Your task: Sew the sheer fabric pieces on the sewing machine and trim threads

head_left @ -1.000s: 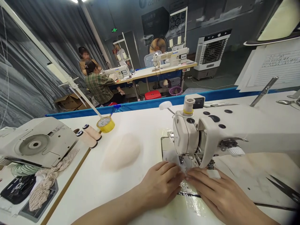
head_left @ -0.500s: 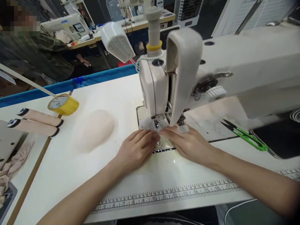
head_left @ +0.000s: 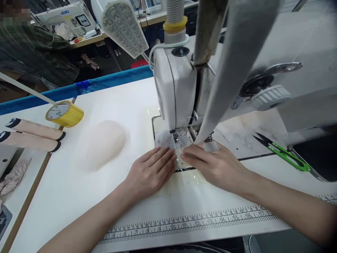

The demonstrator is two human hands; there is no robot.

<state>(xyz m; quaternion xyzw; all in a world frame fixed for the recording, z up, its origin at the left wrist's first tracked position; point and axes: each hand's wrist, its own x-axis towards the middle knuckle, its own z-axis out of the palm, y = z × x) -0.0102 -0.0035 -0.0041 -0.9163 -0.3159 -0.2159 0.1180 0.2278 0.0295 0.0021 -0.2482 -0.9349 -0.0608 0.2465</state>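
Observation:
My left hand (head_left: 150,171) lies with its fingers stretched flat at the front of the metal needle plate (head_left: 171,121) of a white sewing machine (head_left: 175,84). Opposite it, my right hand (head_left: 217,163) has its fingers pressed together, tips just right of the presser foot (head_left: 176,138). Both thumbs are mostly hidden. Something clear and shiny shows in the narrow gap between the fingertips; I cannot tell what it is. To the left, a pale beige moulded cup (head_left: 107,144) rests on the white table (head_left: 131,214), apart from my hands.
Green thread snips (head_left: 286,157) lie at the right beside a dark phone-like slab (head_left: 316,154). Yellow tape (head_left: 68,114) and two beige thread spools (head_left: 34,135) are at the left. A lamp (head_left: 123,28) hangs above. A printed ruler (head_left: 184,225) runs along the front edge. Another person (head_left: 34,52) is beyond.
My view has moved closer to the machine, whose head now looks larger. My fingertips have drawn slightly apart, and the left fingers lie flatter. The cup has not visibly moved on the table.

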